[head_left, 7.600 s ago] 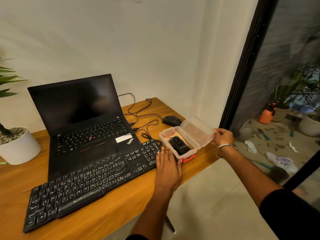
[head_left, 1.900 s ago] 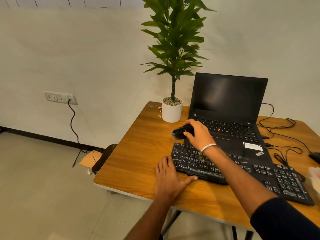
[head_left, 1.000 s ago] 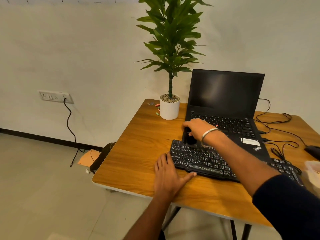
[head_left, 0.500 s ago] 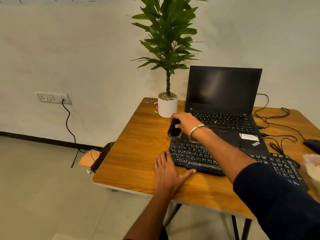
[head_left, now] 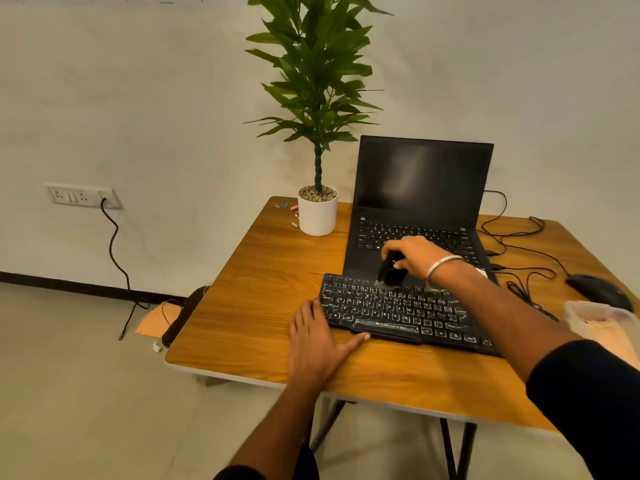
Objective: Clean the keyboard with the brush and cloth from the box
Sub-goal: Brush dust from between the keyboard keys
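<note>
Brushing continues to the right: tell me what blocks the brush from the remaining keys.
Nothing visible sits on the keyboard ahead of the brush, held by the right hand on the top rows. The left hand rests at its near left corner; the right forearm hides some right-side keys.

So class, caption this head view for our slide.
Right hand sweeps small black brush across black keyboard; left hand steadies it.

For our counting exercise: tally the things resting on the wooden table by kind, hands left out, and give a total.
Laptop: 1
Keyboard: 1
Brush (held on the keyboard): 1
Mouse: 1
Potted plant: 1
Plastic box: 1
Total: 6; the cables and the small bits by the pot are left uncounted.
</note>
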